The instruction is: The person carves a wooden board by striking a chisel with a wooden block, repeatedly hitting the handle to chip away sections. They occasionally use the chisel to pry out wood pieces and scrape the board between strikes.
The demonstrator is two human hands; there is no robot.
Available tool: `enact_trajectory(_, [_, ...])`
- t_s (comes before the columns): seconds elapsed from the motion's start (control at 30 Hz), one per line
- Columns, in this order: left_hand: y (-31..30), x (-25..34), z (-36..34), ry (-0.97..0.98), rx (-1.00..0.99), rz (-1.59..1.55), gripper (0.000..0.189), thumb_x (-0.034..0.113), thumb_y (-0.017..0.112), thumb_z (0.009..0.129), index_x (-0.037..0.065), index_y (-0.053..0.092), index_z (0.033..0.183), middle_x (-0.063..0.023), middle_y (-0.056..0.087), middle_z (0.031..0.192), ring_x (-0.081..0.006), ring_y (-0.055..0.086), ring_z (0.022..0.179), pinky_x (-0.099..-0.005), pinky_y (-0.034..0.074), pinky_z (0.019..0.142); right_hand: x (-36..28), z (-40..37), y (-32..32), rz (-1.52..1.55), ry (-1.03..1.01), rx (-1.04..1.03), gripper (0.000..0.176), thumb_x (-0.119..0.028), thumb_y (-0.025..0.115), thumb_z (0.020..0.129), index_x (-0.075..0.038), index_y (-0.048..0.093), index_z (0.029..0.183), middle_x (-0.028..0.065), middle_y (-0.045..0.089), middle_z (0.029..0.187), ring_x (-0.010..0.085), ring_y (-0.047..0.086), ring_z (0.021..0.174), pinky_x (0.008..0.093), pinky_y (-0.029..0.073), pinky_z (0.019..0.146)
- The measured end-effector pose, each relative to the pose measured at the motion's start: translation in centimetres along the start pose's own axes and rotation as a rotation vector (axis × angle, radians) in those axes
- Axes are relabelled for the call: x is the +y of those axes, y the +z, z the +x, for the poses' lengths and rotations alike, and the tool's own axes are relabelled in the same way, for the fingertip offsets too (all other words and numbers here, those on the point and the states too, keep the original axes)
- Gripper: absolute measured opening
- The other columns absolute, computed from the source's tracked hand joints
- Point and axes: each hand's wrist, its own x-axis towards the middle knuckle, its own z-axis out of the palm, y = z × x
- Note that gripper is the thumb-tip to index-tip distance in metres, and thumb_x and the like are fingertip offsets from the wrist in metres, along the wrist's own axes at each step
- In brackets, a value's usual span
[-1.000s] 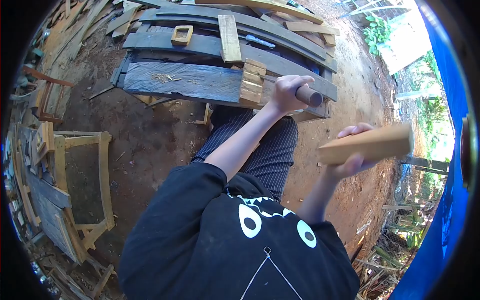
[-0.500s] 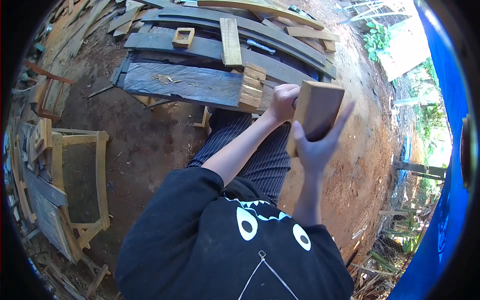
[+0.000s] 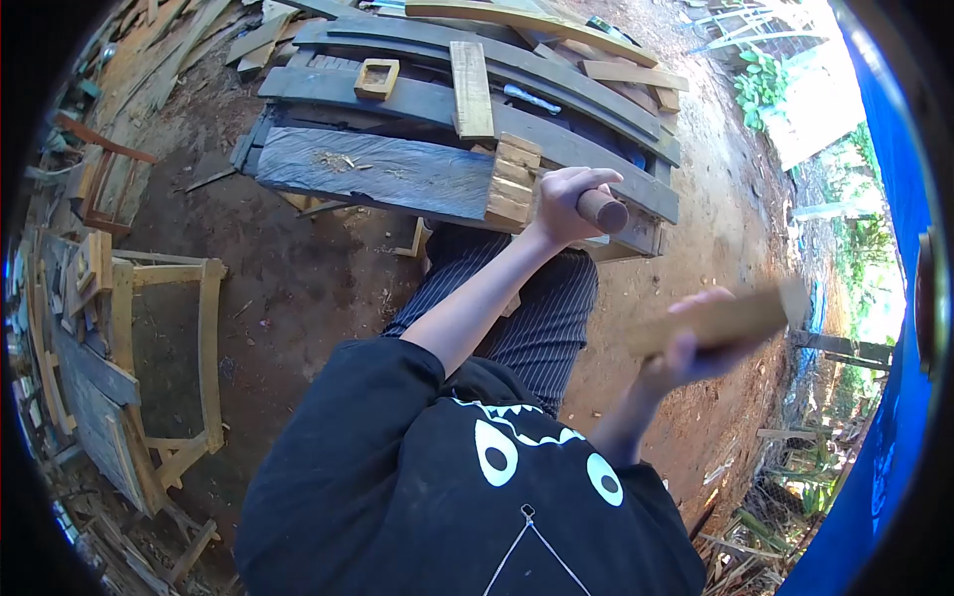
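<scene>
My left hand is wrapped round a round wooden handle, whose end points to the right; the rest of the tool is hidden. It is above the bench's right front end, beside a notched wooden block. Lower and to the right, my right hand grips a thick wooden block and holds it off the bench. Motion blurs this block and the fingers. The grey bench plank carries a few wood shavings.
A small hollowed wooden block and a pale board rest on the bench slats. A wooden frame stands at left, with stacked timber behind it. A blue tarp hangs at far right.
My right hand has swung the wooden block down and to the right, away from my left hand. The round handle in my left hand now shows. The view has shifted slightly.
</scene>
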Motion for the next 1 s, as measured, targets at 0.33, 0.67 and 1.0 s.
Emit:
enact_trajectory(0.33, [0.5, 0.4, -0.9, 0.046, -0.089, -0.020, 0.018, 0.013, 0.069, 0.065, 0.006, 0.066, 0.081, -0.0061, 0.059, 0.059, -0.0199, 0.059, 0.052, -0.0313, 0.046, 0.050, -1.7, -0.1, 0.8, -0.264, 0.055, 0.103, 0.098, -0.050, 0.066, 0.068, -0.003, 0.021, 0.142, 0.0170, 0.048, 0.113, 0.0210, 0.056, 0.088, 0.0305, 0.050, 0.065])
enact_trajectory(0.67, [1.7, -0.1, -2.5, 0.144, -0.091, 0.076, 0.023, 0.015, 0.071, 0.061, 0.009, 0.066, 0.082, -0.0021, 0.058, 0.058, -0.0189, 0.058, 0.052, -0.0309, 0.046, 0.051, -1.5, 2.2, -2.4, -0.328, 0.158, 0.152, 0.092, -0.033, 0.065, 0.068, -0.002, 0.021, 0.144, 0.0196, 0.030, 0.142, 0.0307, 0.039, 0.125, 0.0411, 0.036, 0.099])
enact_trajectory(1.0, [3.4, 0.5, 0.3, 0.081, -0.274, 0.010, 0.040, 0.009, 0.073, 0.052, 0.010, 0.065, 0.091, -0.0087, 0.063, 0.068, -0.0255, 0.063, 0.061, -0.0335, 0.051, 0.056, -2.6, 2.7, -9.4, -0.508, 0.053, 0.222, 0.085, -0.039, 0.056, 0.076, 0.001, 0.022, 0.143, 0.0191, 0.033, 0.140, 0.0290, 0.040, 0.123, 0.0405, 0.037, 0.098])
